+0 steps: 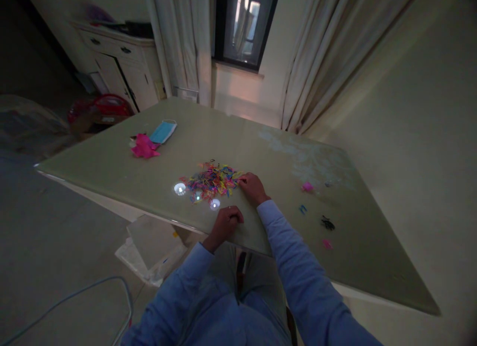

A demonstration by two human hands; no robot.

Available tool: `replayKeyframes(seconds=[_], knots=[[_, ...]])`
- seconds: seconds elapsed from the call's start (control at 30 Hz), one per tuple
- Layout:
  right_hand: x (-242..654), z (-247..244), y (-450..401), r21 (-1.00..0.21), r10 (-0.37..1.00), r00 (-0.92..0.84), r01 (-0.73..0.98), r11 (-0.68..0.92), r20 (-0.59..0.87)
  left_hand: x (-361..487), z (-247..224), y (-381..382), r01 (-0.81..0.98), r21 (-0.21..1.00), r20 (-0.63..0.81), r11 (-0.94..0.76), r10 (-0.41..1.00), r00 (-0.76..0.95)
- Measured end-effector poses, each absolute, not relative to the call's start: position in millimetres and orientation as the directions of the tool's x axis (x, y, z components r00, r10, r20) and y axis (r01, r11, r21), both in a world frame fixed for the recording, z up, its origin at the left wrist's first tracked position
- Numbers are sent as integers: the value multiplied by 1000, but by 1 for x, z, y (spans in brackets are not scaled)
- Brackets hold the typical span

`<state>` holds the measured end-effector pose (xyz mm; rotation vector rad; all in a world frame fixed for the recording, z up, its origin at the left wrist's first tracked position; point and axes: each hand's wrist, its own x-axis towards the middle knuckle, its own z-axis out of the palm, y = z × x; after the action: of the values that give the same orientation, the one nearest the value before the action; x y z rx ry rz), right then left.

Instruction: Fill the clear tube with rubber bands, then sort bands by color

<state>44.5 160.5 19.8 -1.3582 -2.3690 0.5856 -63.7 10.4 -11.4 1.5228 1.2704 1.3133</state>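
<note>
A loose pile of small multicoloured pieces (212, 181) lies on the glossy green table (156, 182). At the right edge of the pile is my right hand (253, 188), its thumb and forefinger pinched on something too small to make out. My left hand (225, 223) rests near the table's front edge, below the pile, with fingers curled; what it holds, if anything, is hidden. Right of my hands lie small separate groups: pink pieces (307, 187), blue pieces (302, 209), black pieces (328, 223) and more pink pieces (327, 244) nearer me.
A blue face mask (163, 132) and a crumpled pink wrapper (144, 146) lie at the table's left. Beyond it stand a white cabinet (122, 72) and a red object (112, 106). Papers or plastic (152, 246) lie below the front edge. A hose (89, 286) crosses the floor.
</note>
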Motion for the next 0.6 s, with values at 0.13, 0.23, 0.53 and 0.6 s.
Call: replayKeyframes(seconds=[0.13, 0.23, 0.53, 0.6], knots=[[45, 20, 161, -615, 884, -452, 665, 424, 121, -63, -10, 10, 210, 955, 223, -212, 974, -31], [47, 21, 162, -717, 903, -406, 587, 376, 141, -64, -9, 10, 227, 955, 201, -190, 979, -28], [73, 56, 96, -997, 947, -313, -63, 50, 68, -64, -10, 9, 231, 954, 209, -193, 977, -48], [81, 69, 69, -919, 939, -341, -359, -164, -35, -65, -8, 8, 236, 953, 206, -191, 978, -41]])
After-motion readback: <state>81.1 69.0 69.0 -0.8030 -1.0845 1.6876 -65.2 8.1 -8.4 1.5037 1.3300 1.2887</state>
